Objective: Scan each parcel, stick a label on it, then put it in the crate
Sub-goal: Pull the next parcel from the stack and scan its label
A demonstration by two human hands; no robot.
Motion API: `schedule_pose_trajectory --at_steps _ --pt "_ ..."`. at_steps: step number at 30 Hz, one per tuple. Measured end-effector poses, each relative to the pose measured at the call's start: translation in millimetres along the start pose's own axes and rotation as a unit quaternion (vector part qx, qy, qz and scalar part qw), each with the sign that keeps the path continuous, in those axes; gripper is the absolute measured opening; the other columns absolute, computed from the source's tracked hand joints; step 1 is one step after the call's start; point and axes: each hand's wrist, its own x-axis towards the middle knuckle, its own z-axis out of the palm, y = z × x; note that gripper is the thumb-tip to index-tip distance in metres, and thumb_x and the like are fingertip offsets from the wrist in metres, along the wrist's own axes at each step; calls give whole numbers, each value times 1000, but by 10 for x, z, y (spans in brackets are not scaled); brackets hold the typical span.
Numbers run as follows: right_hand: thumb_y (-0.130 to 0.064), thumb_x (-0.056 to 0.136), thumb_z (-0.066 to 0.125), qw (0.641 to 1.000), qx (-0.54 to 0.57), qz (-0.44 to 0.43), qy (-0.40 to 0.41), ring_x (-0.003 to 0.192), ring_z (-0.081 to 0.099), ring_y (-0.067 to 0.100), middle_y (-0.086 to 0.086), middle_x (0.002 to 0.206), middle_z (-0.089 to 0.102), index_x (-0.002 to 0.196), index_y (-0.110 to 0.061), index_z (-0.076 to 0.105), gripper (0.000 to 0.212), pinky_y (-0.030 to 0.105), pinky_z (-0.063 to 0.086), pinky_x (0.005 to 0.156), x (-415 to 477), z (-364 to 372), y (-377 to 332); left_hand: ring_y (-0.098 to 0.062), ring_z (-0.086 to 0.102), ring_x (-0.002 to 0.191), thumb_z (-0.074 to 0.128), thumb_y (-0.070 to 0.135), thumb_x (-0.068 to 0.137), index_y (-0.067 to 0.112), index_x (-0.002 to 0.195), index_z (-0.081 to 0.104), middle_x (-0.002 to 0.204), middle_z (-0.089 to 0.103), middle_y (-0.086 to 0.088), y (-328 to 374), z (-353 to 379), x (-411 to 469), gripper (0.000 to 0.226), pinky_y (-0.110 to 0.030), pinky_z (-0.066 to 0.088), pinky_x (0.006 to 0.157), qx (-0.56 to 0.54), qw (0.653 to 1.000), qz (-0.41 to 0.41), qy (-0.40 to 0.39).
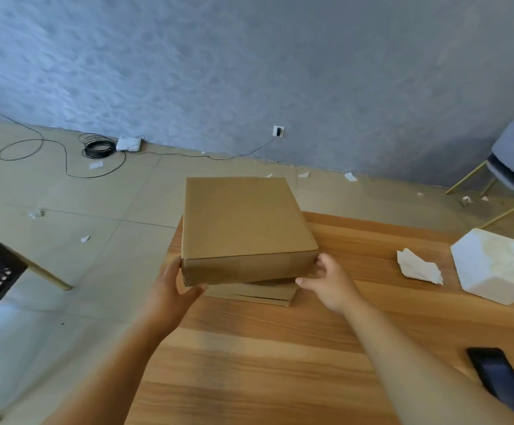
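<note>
The table point(280, 348) fills the near and right of the view, and the parcel point(243, 219) sits at its far left corner, straight ahead of the person. It is a plain brown box, nearly square, a little longer running away from the person than across. It lies on top of a low stack point(258, 294) of flatter boxes, with its near edge overhanging them. Whether it rests on them or is just clear, I cannot tell.

Both arms reach forward, roughly level, one to each near corner, so neither hand is nearer. The left hand point(173, 286) cups the near left corner, thumb curled under the bottom edge; its fingers are hidden behind the box's side. The right hand point(331, 282) grips the near right corner, thumb lying along the bottom edge, fingers point(323, 262) bent against the right side.

The box therefore lies between the palms. A black device point(495, 381), likely the scanner, lies near the right forearm, so the box probably has to come back and rightward.
</note>
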Motion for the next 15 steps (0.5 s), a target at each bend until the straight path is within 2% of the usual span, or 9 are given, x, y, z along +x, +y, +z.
schedule_pose_trajectory --at_steps 1,3,5,7,8,10,13,15 --pt "-19 78 78 999 31 -16 -1 132 41 19 2 149 38 146 -19 32 82 35 37 106 5 -79 1 -18 45 123 72 24 79 26 134 44 131 50 2 96 15 -34 61 -37 39 101 -15 1000 5 19" --pt "-10 78 77 993 101 -55 -4 135 38 19 4 152 33 150 -18 24 89 37 35 109 -33 -300 -34 -11 40 124 74 24 78 45 131 39 133 42 9 323 43 -142 67 -42 37 105 -46 997 29 52" --pt "-9 80 75 985 125 -116 -20 136 37 16 -4 150 36 150 -26 24 88 34 33 109 -69 -598 -83 -5 36 125 75 26 76 62 124 28 134 37 17 594 84 -273 76 -41 36 107 -59 994 62 73" --pt "-15 79 76 976 104 -190 -31 133 42 12 -13 144 46 146 -35 32 82 38 34 111 -89 -910 -109 -4 36 128 75 30 75 61 130 27 141 35 19 868 175 -388 80 -41 36 107 -68 991 76 88" --pt "-14 79 76 969 109 -218 -29 129 48 10 -14 138 53 143 -35 36 79 39 37 109 -105 -1058 -111 -3 35 129 75 33 75 58 134 26 144 33 20 1002 235 -433 81 -41 35 108 -74 989 80 95" --pt "-4 81 73 956 153 -248 0 115 60 8 -12 124 64 139 -29 44 70 33 45 101 -156 -1337 -106 -2 31 132 71 40 75 53 138 24 147 32 20 1277 374 -510 79 -38 30 110 -93 986 91 108" --pt "-10 82 72 942 186 -269 72 104 64 8 -11 111 69 124 -32 56 50 27 49 91 -270 -1714 -42 -2 39 128 65 37 82 52 136 30 136 45 20 1668 620 -634 66 -31 35 103 -114 979 121 121" --pt "-19 82 73 937 202 -260 118 99 65 7 -9 106 69 117 -24 59 38 26 51 87 -349 -1934 38 -4 52 114 61 33 86 47 136 36 121 56 13 1870 787 -725 57 -22 45 88 -126 979 114 114"
